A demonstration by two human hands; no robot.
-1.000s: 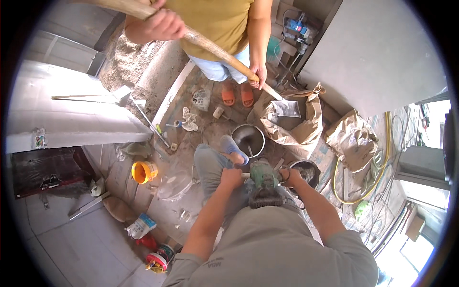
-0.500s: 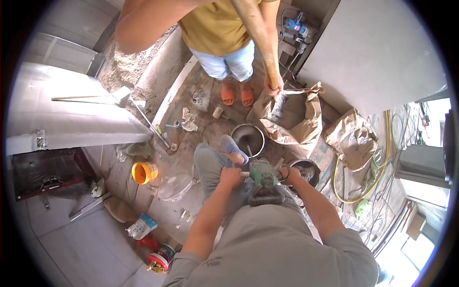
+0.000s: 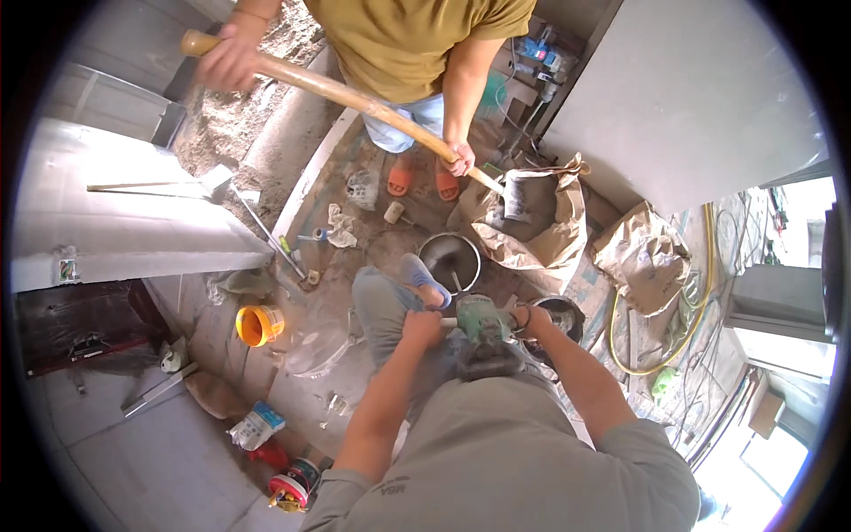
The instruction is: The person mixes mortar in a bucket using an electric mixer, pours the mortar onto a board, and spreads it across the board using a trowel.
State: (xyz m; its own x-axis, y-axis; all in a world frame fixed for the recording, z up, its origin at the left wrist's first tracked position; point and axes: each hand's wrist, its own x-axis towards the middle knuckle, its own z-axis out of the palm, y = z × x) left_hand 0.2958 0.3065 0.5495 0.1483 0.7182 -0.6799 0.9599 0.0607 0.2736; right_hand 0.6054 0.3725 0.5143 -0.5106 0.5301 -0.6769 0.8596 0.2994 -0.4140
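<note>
The work looks partway along, judging by how things stand. A handheld power mixer (image 3: pixel 480 321) is set up over a round bucket (image 3: pixel 479 263), its steel rod (image 3: pixel 456 280) already down in the grey contents. The paddle end is hidden, so whether the mix is smooth or lumpy cannot be told. Powder appears left in the open paper bag (image 3: pixel 572 257), far right of the bucket, where a co-worker's shovel (image 3: pixel 529 197) rests its blade. A second, darker bucket (image 3: pixel 581 323) stands just right of the mixer; what it holds is unclear. Lifting the mixer out is a step not yet done.

The mixer is close in front of the person's grey shirt (image 3: pixel 532 443). Its green body is nearest the person, and the rod's long axis leads away to the far side, slightly left and downward into the bucket. Its grips lie crosswise, left to right. The left hand (image 3: pixel 422 328) is clamped round the pale left grip; the right hand (image 3: pixel 532 321) is clamped on the opposite side, though the fingers are partly hidden. The shovel's long axis slants from far left to nearer right, blade end lower, gripped by the co-worker's two hands (image 3: pixel 458 160).
</note>
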